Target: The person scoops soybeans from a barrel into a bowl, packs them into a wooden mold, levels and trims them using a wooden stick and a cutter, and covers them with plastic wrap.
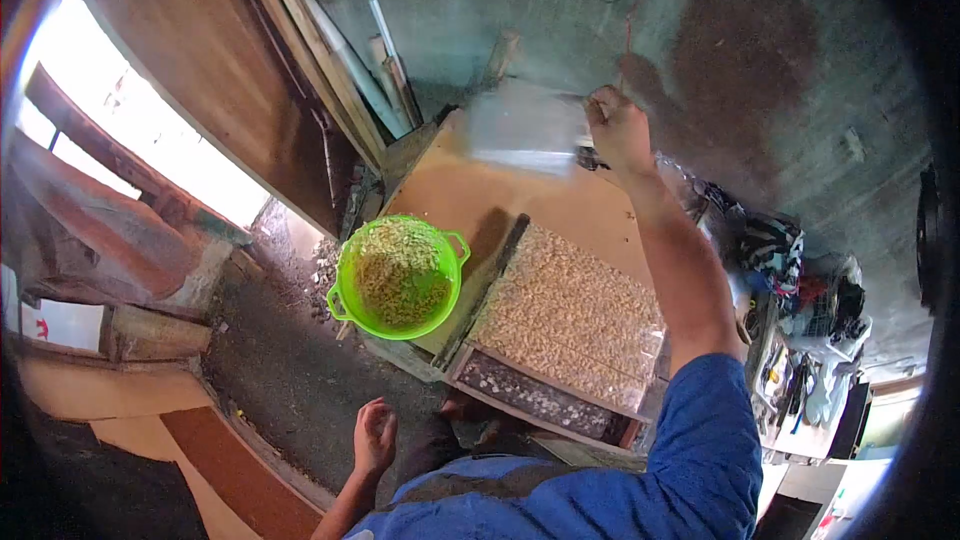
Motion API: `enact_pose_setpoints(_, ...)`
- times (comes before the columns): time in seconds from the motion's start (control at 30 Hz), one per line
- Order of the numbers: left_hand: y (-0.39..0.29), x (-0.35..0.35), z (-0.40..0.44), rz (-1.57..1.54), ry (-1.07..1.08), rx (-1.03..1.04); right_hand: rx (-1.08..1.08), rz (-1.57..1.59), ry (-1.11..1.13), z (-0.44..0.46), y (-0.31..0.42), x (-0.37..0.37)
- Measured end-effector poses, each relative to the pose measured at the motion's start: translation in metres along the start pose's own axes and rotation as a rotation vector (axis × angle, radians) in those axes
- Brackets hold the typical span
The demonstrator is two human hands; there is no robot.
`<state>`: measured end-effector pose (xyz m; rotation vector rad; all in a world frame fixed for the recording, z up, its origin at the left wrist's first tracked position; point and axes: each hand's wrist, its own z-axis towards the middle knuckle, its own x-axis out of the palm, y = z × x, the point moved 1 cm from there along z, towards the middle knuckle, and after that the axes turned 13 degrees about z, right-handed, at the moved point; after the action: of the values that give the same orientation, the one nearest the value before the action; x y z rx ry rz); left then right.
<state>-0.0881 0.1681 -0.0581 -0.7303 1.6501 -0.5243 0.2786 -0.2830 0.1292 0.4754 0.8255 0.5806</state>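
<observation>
My right hand (pixel 618 128) is raised over the far side of the board, its fingers closed at the edge of a whitish see-through plastic sheet (pixel 525 130). Motion blurs the sheet, so its exact shape is unclear. Down near my lap, my left hand (pixel 375 437) is loosely curled with its fingers apart and holds nothing. In front of me lies a framed tray (pixel 545 398) with a layer of small pale pieces (pixel 570 315) spread over it. To its left stands a bright green two-handled colander (pixel 455 285), partly filled with similar pale and yellowish pieces.
The tray and colander are on a tan wooden board (pixel 430 180). Wooden planks and pipes (pixel 390 65) lean on the green-grey wall behind. At the right are piled bags and cloths (pixel 775 245). A dark floor (pixel 285 390) runs along the left.
</observation>
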Motion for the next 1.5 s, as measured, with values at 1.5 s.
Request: enact_pose_setpoints(1.5,-0.231,0.065,-0.086,-0.425,0.358,0.484,0.431,0.949,0.158,-0.457,0.156,-0.181)
